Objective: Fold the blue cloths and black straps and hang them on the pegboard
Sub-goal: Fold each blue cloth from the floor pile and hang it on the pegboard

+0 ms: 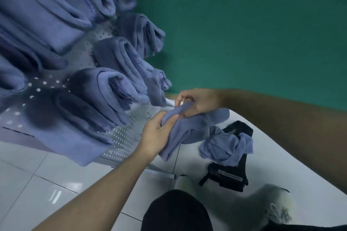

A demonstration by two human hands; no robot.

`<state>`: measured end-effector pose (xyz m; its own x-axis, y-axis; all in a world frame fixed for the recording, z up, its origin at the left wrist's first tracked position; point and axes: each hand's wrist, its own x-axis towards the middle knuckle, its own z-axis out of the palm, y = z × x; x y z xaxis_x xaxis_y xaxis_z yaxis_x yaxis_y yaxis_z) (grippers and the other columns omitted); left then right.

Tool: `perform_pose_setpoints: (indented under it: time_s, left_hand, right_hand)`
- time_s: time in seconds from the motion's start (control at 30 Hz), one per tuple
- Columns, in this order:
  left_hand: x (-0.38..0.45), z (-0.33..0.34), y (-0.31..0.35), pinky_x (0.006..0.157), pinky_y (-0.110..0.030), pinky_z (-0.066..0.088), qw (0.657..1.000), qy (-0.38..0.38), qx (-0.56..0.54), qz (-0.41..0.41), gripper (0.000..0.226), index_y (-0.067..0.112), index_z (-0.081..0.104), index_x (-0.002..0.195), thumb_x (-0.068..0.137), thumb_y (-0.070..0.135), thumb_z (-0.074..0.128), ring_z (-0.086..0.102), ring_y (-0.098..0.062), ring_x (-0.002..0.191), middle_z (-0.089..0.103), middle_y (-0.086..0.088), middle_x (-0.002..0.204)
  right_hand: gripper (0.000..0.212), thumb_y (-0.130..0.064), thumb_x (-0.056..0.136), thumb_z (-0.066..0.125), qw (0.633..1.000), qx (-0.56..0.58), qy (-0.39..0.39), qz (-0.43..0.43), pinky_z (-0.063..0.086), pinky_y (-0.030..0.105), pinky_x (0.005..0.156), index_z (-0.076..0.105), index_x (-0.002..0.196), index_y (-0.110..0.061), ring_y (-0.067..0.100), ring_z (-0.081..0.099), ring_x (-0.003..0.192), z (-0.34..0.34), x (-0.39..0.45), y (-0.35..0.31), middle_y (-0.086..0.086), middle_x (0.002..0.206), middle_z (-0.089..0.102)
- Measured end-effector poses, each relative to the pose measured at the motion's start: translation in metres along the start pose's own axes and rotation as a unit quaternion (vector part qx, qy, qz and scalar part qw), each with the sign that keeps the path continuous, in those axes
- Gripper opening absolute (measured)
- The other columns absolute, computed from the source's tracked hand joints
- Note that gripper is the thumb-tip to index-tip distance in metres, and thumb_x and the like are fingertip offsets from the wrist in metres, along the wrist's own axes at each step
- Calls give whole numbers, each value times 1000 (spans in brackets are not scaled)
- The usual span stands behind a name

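Black strap [230, 173] lies on the white tabletop [281, 165], half buried under a crumpled blue cloth [224, 147]. Beyond, the left hand [156, 134] and right hand [195, 102] both grip another blue cloth [189, 127]. Farther off, blurred folded cloths [105, 88] hide most of the pegboard [122, 137].

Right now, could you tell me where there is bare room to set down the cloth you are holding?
Free: the white surface right of the black strap, toward the green wall, and the tiled floor lower left. Crowded: the pegboard, packed with hanging cloths, and the spot around the crumpled cloth.
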<state>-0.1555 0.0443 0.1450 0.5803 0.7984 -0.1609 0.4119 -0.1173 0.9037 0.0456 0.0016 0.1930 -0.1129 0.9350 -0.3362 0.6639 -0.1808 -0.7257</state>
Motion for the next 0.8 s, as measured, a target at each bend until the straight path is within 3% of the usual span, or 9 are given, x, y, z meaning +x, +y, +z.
perform_pose_setpoints:
  time_s: [0.07, 0.13, 0.23, 0.37, 0.47, 0.53, 0.6, 0.73, 0.8]
  left_hand:
    - [5, 0, -10, 58, -9, 42, 998, 60, -28, -22, 24, 16, 58, 78, 101, 23, 58, 53, 6, 58, 60, 13, 64]
    - [14, 1, -20, 61, -13, 43, 991, 129, -40, -22, 28, 16, 54, 77, 101, 31, 57, 54, -3, 65, 60, 5, 71]
    - [29, 7, -38, 75, -28, 45, 981, 185, -50, 6, 43, 9, 46, 82, 93, 50, 49, 50, -19, 77, 53, -11, 83]
    - [42, 14, -42, 99, -38, 42, 975, 211, -71, 10, 49, 6, 48, 110, 92, 51, 41, 51, -21, 110, 53, -10, 113]
    - [53, 15, -47, 115, -41, 31, 968, 234, -84, 31, 53, 6, 43, 127, 85, 39, 39, 41, -20, 125, 45, -7, 136]
    - [59, 14, -52, 117, -44, 29, 958, 268, -83, 54, 54, 8, 41, 126, 77, 31, 35, 40, -23, 125, 43, -9, 136]
    - [66, 12, -60, 116, -52, 27, 954, 284, -84, 51, 64, -4, 41, 129, 76, 31, 34, 40, -31, 127, 43, -19, 138]
    - [79, 10, -66, 116, -50, 29, 955, 275, -107, 44, 64, -4, 37, 141, 86, 27, 36, 41, -29, 135, 43, -18, 147]
    - [83, 10, -64, 116, -37, 31, 947, 291, -134, 34, 58, -3, 39, 140, 91, 28, 36, 44, -15, 129, 46, -10, 145]
  right_hand:
    - [24, -31, 94, 67, 999, -25, -19, 12, 45, 25, 90, 63, 117, -25, 7, 58, 99, -2, 21, 8, -8, 107, 62]
    - [17, -28, 94, 63, 999, -30, -14, 16, 46, 33, 90, 63, 111, -24, 14, 58, 99, -3, 40, 12, -6, 107, 63]
    - [9, -18, 92, 61, 1000, 8, 17, -1, 41, 25, 75, 63, 98, -25, 3, 54, 81, -3, 64, 11, -12, 90, 60]
    - [12, -9, 92, 57, 992, 100, 68, -19, 41, 7, 64, 67, 95, -17, -9, 52, 65, -2, 91, 4, -13, 80, 61]
    - [14, -11, 94, 57, 992, 105, 70, -23, 43, 12, 71, 69, 101, -13, -2, 54, 74, -2, 109, 1, -9, 86, 63]
    - [14, -14, 95, 57, 991, 108, 73, -28, 43, 15, 80, 68, 104, -18, 3, 56, 84, -1, 118, 0, -9, 94, 64]
    - [12, -15, 96, 58, 989, 121, 79, -37, 43, 13, 82, 66, 99, -23, 2, 56, 86, 2, 127, -1, -12, 93, 64]
    - [22, -16, 96, 58, 982, 165, 88, -38, 43, 21, 93, 64, 81, -31, 2, 57, 88, 8, 144, -3, -18, 87, 63]
    - [17, -22, 96, 58, 981, 160, 104, -30, 45, 25, 98, 63, 83, -32, 4, 59, 92, 11, 151, -4, -17, 90, 65]
